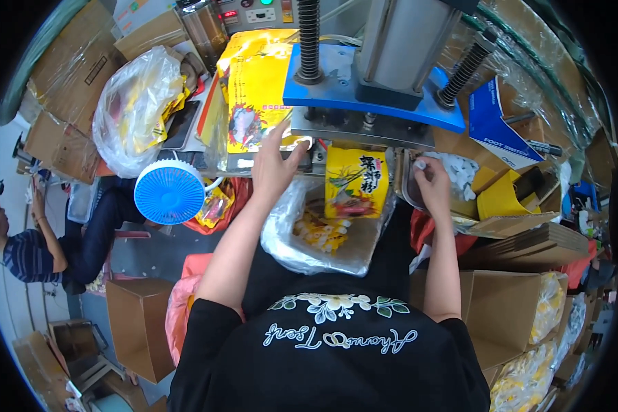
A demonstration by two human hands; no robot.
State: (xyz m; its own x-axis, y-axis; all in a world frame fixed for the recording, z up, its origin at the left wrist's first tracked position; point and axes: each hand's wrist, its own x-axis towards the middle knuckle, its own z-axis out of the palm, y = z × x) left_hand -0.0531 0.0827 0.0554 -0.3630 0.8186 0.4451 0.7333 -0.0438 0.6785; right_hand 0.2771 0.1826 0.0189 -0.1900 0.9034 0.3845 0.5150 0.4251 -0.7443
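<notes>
My left hand reaches to the right edge of a stack of flat yellow printed pouches, its thumb and forefinger apart. A small pale spot by the thumb is too small to make out. A yellow pouch hangs below the press's metal bar, between my hands. My right hand has thumb and finger pinched on a small white piece. Beside it, white pieces lie heaped at the tray's right. Over the hands stands a press with a blue plate and a metal bar.
Under the hanging pouch sits a plastic-lined box with yellow pouches inside. A blue fan stands left, near a clear bag of pouches. Cardboard boxes flank me. A seated person is at far left.
</notes>
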